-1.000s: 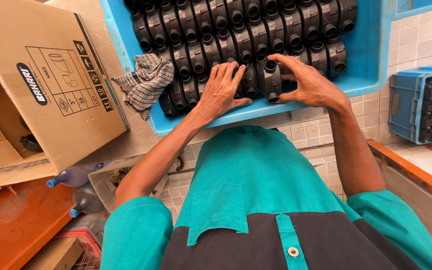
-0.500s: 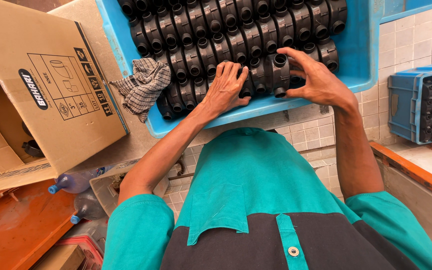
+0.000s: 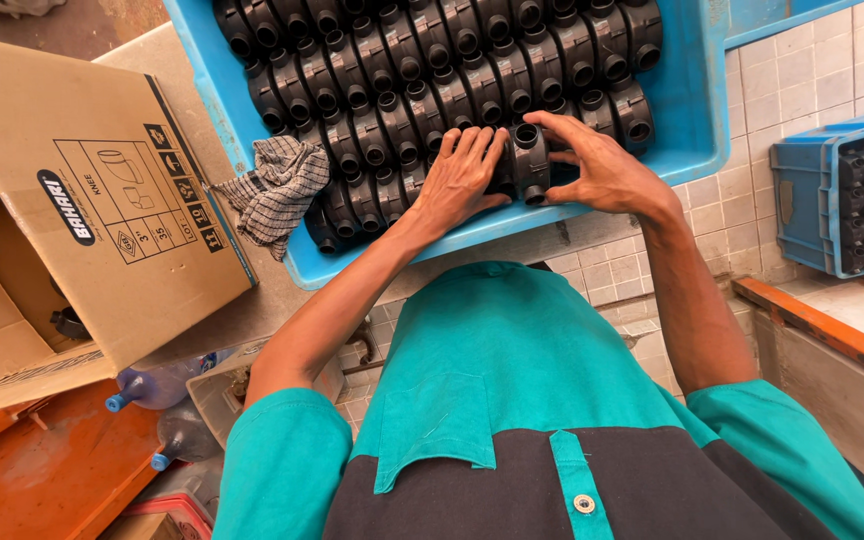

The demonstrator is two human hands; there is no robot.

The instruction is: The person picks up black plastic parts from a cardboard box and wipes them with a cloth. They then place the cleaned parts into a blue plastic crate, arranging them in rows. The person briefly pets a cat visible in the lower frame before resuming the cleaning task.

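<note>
Since half a second ago, one black fitting [image 3: 529, 160] has been stood up at the tray's [image 3: 704, 120] near edge, pinched between left hand [image 3: 462, 180] and right hand [image 3: 602, 170]; it is best seated squarely in its row.

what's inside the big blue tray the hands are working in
The blue tray holds rows of black pipe fittings and a checked cloth over its edge. Both hands cover the nearest fittings.

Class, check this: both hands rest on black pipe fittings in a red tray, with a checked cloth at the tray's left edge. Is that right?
Not quite: the tray is blue, not red, as the head view shows. Both the left hand and right hand do rest on the black pipe fittings, and the checked cloth lies at its left edge.
</note>
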